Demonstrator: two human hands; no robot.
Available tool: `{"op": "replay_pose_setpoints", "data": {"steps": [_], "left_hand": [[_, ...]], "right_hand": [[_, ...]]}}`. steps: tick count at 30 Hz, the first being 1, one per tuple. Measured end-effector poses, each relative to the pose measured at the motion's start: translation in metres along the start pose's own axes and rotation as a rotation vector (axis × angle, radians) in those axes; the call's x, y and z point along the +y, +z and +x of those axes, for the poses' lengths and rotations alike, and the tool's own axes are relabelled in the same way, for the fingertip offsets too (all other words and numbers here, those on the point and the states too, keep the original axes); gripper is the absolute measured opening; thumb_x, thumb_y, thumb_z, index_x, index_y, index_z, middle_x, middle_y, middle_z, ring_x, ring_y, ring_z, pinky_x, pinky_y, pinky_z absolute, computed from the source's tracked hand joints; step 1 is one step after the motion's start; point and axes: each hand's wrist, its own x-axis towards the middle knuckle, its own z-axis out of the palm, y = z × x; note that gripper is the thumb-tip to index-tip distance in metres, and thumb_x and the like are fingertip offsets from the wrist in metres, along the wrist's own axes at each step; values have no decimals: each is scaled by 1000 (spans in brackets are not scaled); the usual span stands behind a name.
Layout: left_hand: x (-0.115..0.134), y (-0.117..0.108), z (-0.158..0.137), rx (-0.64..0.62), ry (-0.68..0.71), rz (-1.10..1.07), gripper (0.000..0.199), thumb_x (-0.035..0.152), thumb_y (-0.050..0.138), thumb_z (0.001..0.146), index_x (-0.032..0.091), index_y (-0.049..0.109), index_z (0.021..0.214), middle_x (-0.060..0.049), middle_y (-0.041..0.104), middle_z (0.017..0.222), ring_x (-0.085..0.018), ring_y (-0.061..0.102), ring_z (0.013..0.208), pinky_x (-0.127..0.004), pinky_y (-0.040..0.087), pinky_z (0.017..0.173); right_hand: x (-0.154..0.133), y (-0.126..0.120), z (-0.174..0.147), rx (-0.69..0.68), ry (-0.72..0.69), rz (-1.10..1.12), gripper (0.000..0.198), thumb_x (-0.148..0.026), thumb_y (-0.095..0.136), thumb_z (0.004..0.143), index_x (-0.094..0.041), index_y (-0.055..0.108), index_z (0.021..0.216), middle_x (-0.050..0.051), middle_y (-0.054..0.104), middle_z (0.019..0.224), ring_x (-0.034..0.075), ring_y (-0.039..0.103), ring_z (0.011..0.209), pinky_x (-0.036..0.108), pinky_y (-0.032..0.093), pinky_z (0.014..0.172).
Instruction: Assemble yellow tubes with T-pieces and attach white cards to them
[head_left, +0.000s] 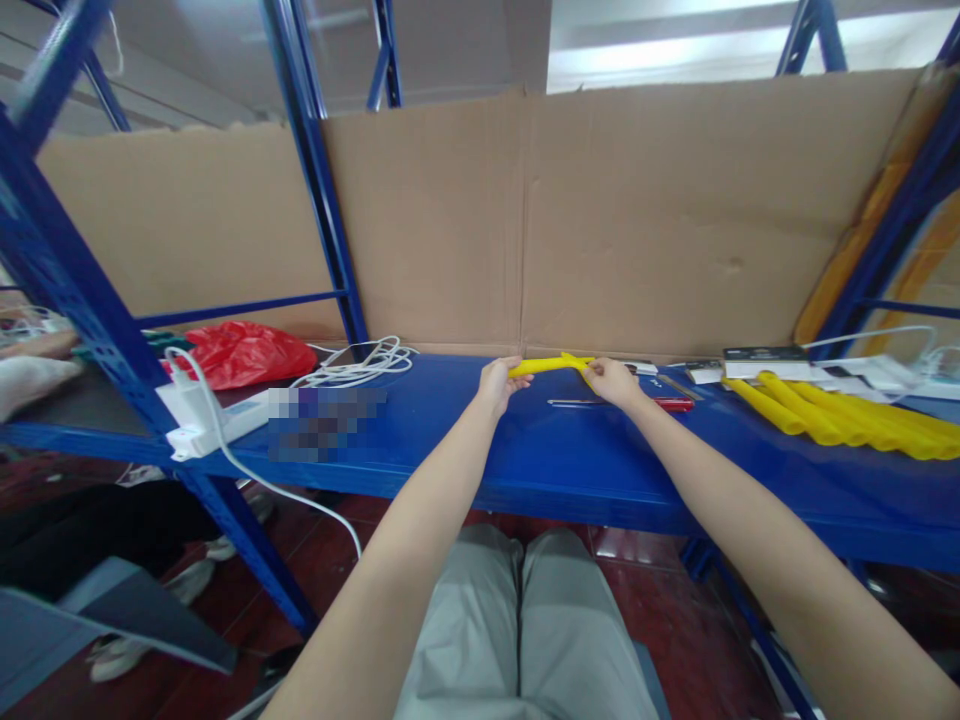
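Above the blue shelf top, I hold a yellow tube (pixel 546 367) stretched level between both hands. My left hand (pixel 498 382) is closed round its left end. My right hand (pixel 610 380) pinches the other end, where a yellow flap sticks up and another part bends down. What that tube is made of, I cannot tell. Beneath my right hand and wrist lies a thin metal-shafted tool with a red handle (pixel 675 404), partly hidden by the wrist. More yellow tubes (pixel 825 415) lie side by side to the right.
Small black and white boxes (pixel 766 362) stand behind the tubes. Leftward are a white power strip (pixel 240 414) with a plug and cable, coiled white cord (pixel 367 362) and a red plastic bag (pixel 251 352). Cardboard (pixel 637 220) walls the back; blue posts (pixel 319 190) frame the shelf. Another person sits at left.
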Motion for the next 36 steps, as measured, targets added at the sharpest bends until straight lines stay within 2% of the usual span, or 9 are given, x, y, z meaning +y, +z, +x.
{"op": "replay_pose_setpoints", "data": {"steps": [5, 10, 13, 16, 19, 24, 27, 30, 36], "left_hand": [[-1, -1, 0, -3, 28, 63, 18, 7, 51, 85, 7, 62, 100, -4, 64, 65, -9, 57, 43, -18, 44, 46], [-10, -2, 3, -3, 157, 482, 14, 9, 62, 80, 11, 65, 94, -4, 68, 73, -8, 57, 46, -17, 41, 47], [-15, -4, 6, -19, 294, 789, 15, 12, 68, 77, 12, 68, 93, -7, 71, 83, -13, 65, 66, -20, 48, 62], [-20, -8, 7, -40, 419, 1073, 17, 18, 73, 75, 16, 70, 91, -9, 72, 98, -20, 66, 93, -26, 50, 82], [-22, -10, 5, -103, 455, 1262, 19, 21, 70, 77, 19, 71, 96, -9, 71, 103, -24, 64, 103, -29, 48, 89], [-18, -9, -5, -122, 484, 1432, 26, 19, 63, 82, 20, 69, 107, -10, 70, 108, -25, 64, 106, -32, 47, 93], [-15, -7, -9, -135, 522, 1501, 31, 16, 57, 84, 18, 66, 114, -12, 68, 115, -27, 62, 111, -36, 44, 98], [-14, -6, -11, -156, 548, 1494, 36, 14, 54, 85, 17, 63, 120, -13, 65, 121, -26, 60, 115, -34, 43, 100], [-16, -7, -11, -169, 548, 1477, 43, 11, 54, 85, 21, 61, 126, -10, 61, 128, -25, 54, 122, -32, 39, 105]], "right_hand": [[5, 8, 9, -25, 22, 362, 20, -22, 52, 87, -13, 68, 96, 13, 74, 97, 19, 69, 81, 28, 51, 69], [3, 6, 6, 51, 61, 593, 11, -12, 56, 80, -14, 67, 83, 9, 75, 82, 17, 68, 71, 25, 51, 64], [5, 4, 4, 64, 59, 605, 8, -10, 61, 73, -15, 66, 74, 8, 75, 78, 19, 68, 71, 26, 51, 62], [6, 5, 4, 70, 7, 606, 7, -15, 60, 76, -16, 65, 71, 9, 75, 76, 19, 68, 71, 28, 52, 64], [5, 8, 5, 46, -43, 635, 8, -19, 59, 79, -16, 65, 75, 9, 75, 77, 17, 67, 71, 30, 53, 69], [4, 13, 5, -48, -136, 669, 7, -21, 65, 75, -17, 62, 70, 7, 75, 77, 17, 68, 73, 33, 53, 78], [2, 11, 3, -78, -245, 674, 12, -29, 69, 72, -18, 64, 68, 6, 75, 80, 19, 68, 79, 35, 53, 81], [-1, 7, -3, -109, -332, 600, 14, -32, 69, 71, -18, 68, 69, 5, 75, 84, 21, 68, 86, 37, 52, 84], [-6, 2, -11, -276, -405, 443, 17, -28, 60, 76, -22, 76, 74, 1, 76, 91, 22, 68, 92, 39, 51, 90]]}}
